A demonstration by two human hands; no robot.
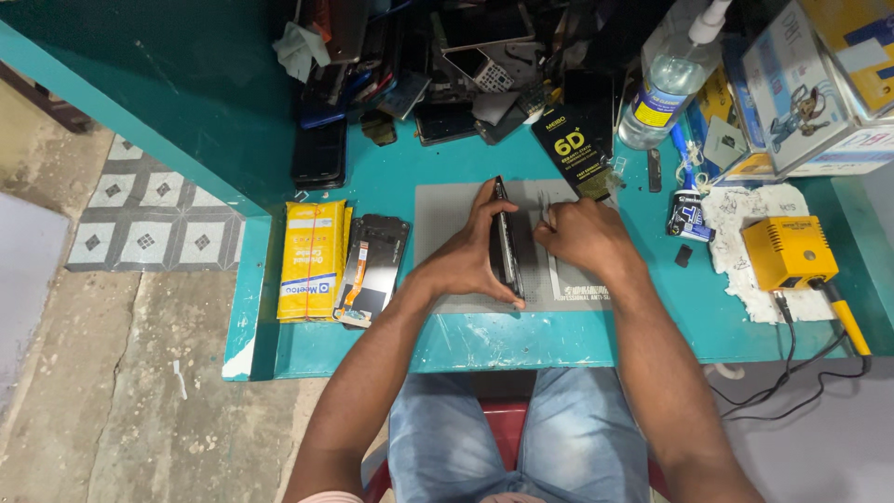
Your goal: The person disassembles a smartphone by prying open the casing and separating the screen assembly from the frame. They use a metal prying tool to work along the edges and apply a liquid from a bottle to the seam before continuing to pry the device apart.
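In the middle of the frame, the left hand grips a dark phone stood on its long edge on a grey work mat, fingers curled over the top of the phone and thumb low at its near end. The right hand is closed and pressed against the other side of the phone, pinching a thin metal tool whose tip sits at the phone's upper edge. The two hands are just apart, with the phone between them.

The mat lies on a teal bench, whose near edge shows chipped paint. Left of the mat lies a phone part with an orange ribbon cable, flat on the bench, and just beside that, further left, a yellow packet.

In the upper middle of the frame a heap of old phones and parts is piled against the back of the bench. A black and yellow packet leans just above the right hand. To its right stands a clear plastic bottle with a pump top. Below the bottle is a small tube of glue, and right of that a yellow soldering unit sits on a white, worn cloth; a yellow-handled cable runs off it toward the lower right. Boxes are stacked in the upper right corner.

At the bottom of the frame the person's blue jeans show above a red seat. The left of the frame shows a tiled and concrete floor.
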